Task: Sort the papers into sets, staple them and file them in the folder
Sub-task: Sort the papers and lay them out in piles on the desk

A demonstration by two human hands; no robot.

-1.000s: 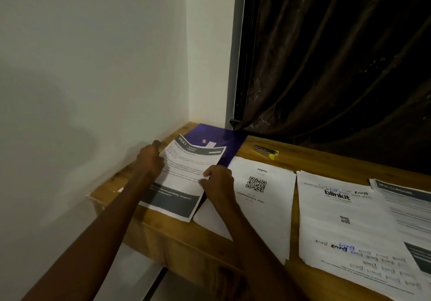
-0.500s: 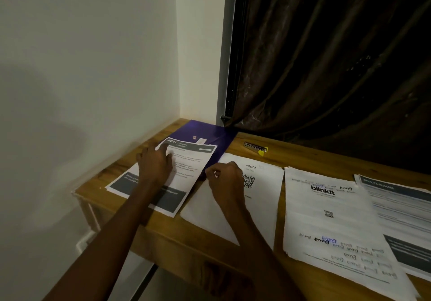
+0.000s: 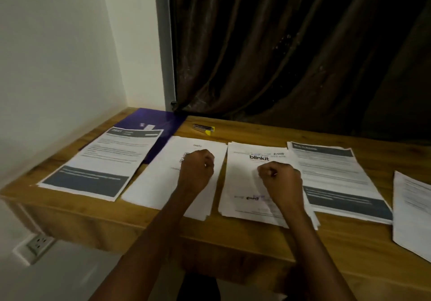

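Several paper sets lie side by side on the wooden table [image 3: 116, 221]. At the left, a grey-banded set [image 3: 100, 163] lies partly on the purple folder [image 3: 161, 118]. Beside it is a white QR-code set [image 3: 163, 184], then a "blinkit" set [image 3: 242, 184], another grey-banded set [image 3: 333, 174] and a further sheet [image 3: 412, 212] at the right edge. My left hand [image 3: 197, 168] hovers curled in a fist over the QR-code set, holding nothing. My right hand [image 3: 279, 179] is curled the same way over the blinkit set. A small stapler [image 3: 204, 128] with a yellow tip lies behind the papers.
A white wall borders the table on the left and a dark curtain [image 3: 291, 51] hangs behind it. A wall socket [image 3: 38, 242] sits below the table's left front corner. Bare wood shows along the front edge.
Both hands have left the grey-banded set on the folder and shifted right, curling into fists. The left one is over the QR-code set, the right one over the blinkit set. The view panned right.
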